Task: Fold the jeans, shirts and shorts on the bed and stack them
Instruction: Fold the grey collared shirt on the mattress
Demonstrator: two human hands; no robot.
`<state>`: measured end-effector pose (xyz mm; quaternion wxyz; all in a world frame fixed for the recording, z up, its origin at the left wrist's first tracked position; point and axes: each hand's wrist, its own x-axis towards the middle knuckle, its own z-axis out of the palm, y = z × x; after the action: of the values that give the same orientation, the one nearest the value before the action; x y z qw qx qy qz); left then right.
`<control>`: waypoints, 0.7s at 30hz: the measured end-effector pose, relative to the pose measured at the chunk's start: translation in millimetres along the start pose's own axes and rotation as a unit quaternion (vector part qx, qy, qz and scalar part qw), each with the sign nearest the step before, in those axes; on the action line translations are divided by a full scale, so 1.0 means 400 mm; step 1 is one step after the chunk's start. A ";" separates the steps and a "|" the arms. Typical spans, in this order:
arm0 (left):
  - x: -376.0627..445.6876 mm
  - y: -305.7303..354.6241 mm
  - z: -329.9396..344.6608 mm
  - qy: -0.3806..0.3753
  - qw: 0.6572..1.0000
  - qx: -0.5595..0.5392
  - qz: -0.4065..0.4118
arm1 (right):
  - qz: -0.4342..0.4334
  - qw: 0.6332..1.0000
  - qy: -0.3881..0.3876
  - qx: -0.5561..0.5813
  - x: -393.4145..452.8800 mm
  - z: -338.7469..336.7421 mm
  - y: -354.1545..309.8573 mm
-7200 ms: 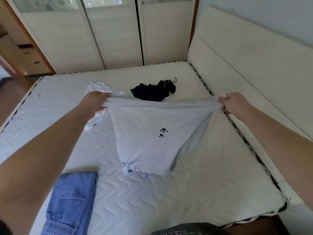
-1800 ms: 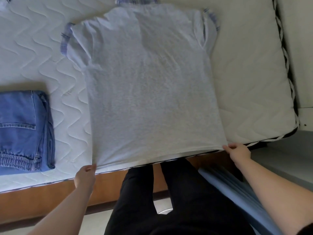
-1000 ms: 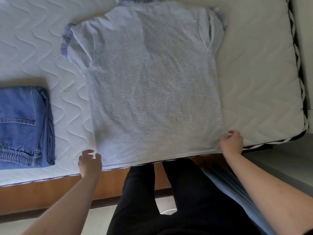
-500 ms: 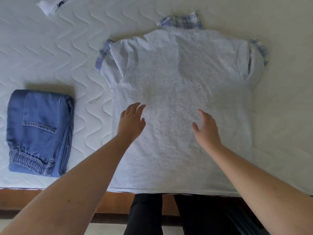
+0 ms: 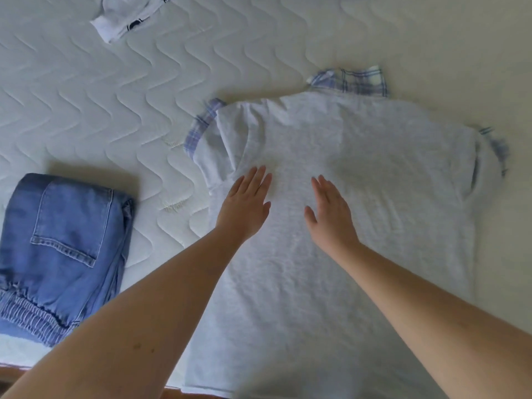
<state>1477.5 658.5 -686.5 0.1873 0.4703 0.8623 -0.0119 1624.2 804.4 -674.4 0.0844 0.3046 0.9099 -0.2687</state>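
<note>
Your grey shirt point(image 5: 359, 220) lies spread flat, back side up, on the white quilted mattress point(image 5: 115, 96), its hem toward you at the near edge of the bed. The lowest part of the hem runs off the bottom of the view and is partly covered by your forearms, so you cannot see how it ends. The plaid collar point(image 5: 349, 82) shows at the far end. The plaid cuff of the sleeve on your left point(image 5: 201, 128) is plain to see, while the sleeve on your right point(image 5: 489, 156) is folded in on itself and blurred, so its cuff is hard to make out.

Your left hand point(image 5: 246, 205) rests palm down on the shirt, fingers straight and close together, holding nothing. Your right hand point(image 5: 331, 214) lies just beside it, also flat, fingers straight, thumb out, holding nothing. The two hands are near each other but apart, on the upper middle of the shirt's back.

To your left, well apart from the shirt, the folded blue jeans point(image 5: 57, 249) sit on the mattress, back pocket up; your left forearm hides their near corner. At the far edge a white garment point(image 5: 126, 18) is cut off by the top of the view, so you cannot tell what it is.
</note>
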 end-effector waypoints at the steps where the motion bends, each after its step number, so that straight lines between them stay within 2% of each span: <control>1: 0.023 -0.007 0.001 0.007 1.000 0.004 0.005 | -0.009 1.000 0.004 -0.004 0.035 -0.003 -0.009; 5: 0.127 -0.052 0.001 0.036 0.999 0.021 0.025 | -0.055 0.998 0.027 -0.030 0.189 -0.013 -0.039; 11: 0.183 -0.086 0.080 0.070 0.997 0.001 -0.011 | -0.118 0.983 0.068 -0.120 0.390 0.006 -0.061; 15: 0.197 -0.098 0.117 0.096 0.995 0.000 -0.006 | -0.114 0.971 0.081 -0.193 0.464 0.044 -0.027; 21: 0.202 -0.101 0.124 0.070 0.997 -0.006 0.006 | -0.102 0.966 0.082 -0.225 0.485 0.090 0.000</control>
<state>1420.5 691.2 -766.1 0.1293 0.4738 0.8706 0.0279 1468.6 883.8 -766.2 0.0478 0.2041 0.9770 -0.0385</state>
